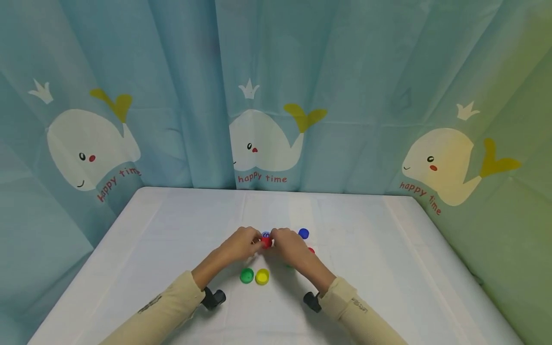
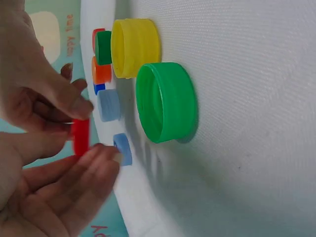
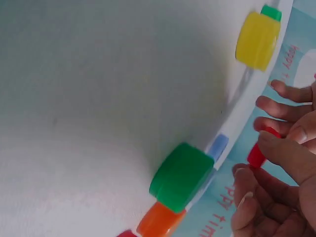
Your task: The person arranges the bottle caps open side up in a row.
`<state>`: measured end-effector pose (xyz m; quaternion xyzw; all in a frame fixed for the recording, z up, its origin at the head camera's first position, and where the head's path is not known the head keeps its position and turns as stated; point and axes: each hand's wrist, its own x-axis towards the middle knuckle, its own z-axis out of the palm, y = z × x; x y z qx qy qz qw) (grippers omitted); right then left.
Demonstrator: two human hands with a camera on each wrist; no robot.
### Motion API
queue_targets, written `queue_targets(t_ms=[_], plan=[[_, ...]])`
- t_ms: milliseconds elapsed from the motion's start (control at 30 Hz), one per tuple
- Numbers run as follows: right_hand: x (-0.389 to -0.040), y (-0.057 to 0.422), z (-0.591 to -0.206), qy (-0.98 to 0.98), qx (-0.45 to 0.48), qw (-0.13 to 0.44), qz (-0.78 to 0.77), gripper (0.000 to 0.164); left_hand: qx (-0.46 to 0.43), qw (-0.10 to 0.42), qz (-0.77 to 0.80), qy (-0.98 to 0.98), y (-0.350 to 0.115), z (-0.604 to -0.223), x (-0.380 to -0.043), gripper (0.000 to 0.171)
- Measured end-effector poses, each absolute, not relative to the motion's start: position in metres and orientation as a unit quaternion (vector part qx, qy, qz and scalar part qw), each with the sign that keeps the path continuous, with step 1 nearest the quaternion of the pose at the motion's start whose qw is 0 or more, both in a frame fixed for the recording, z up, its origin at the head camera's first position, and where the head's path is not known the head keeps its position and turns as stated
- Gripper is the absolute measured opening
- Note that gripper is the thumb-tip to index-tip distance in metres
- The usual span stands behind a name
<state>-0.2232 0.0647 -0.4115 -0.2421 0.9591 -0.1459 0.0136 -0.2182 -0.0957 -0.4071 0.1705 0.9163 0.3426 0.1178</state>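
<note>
A small red bottle cap [image 1: 266,242] is held up between my two hands above the white table. My left hand [image 1: 241,243] pinches it from the left. From the other side, the thumb and fingers of my right hand [image 1: 291,247] grip it too. In the left wrist view the red cap [image 2: 81,137] stands on edge, fingertips touching it above and below. The right wrist view shows the red cap [image 3: 257,153] partly covered by a thumb. A light blue cap [image 2: 122,149] lies on the table beyond the hands.
Nearer my body lie a green cap [image 1: 247,275] and a yellow cap [image 1: 262,276], hollow side up. Beside my right hand are a dark blue cap [image 1: 304,233] and another red cap [image 1: 311,250]. An orange cap [image 2: 101,71] also lies there. A whale-print curtain [image 1: 276,96] hangs behind the table.
</note>
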Motion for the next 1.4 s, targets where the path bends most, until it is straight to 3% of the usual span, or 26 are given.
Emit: queue_targets(t_ms=[233,500,833,1133,1400], plan=[[-0.224,0.071,-0.4,0.94,-0.249,-0.011,-0.231,0.024,0.126,0.052,0.439,0.888,-0.095,-0.404,-0.22,0.02],[-0.223,0.078,-0.388,0.927,-0.241,-0.004,-0.286,0.027,0.09,0.042,0.502,0.859,-0.092,-0.397,-0.221,0.022],[-0.221,0.091,-0.385,0.884,-0.251,-0.004,-0.395,0.026,0.124,0.025,0.536,0.835,-0.093,-0.391,-0.216,0.025],[-0.218,0.098,-0.383,0.844,-0.201,0.041,-0.495,0.028,0.174,-0.026,0.53,0.83,-0.092,-0.39,-0.209,0.019],[-0.218,0.109,-0.378,0.793,-0.176,0.063,-0.579,0.029,0.187,-0.038,0.506,0.841,-0.088,-0.38,-0.203,0.018]])
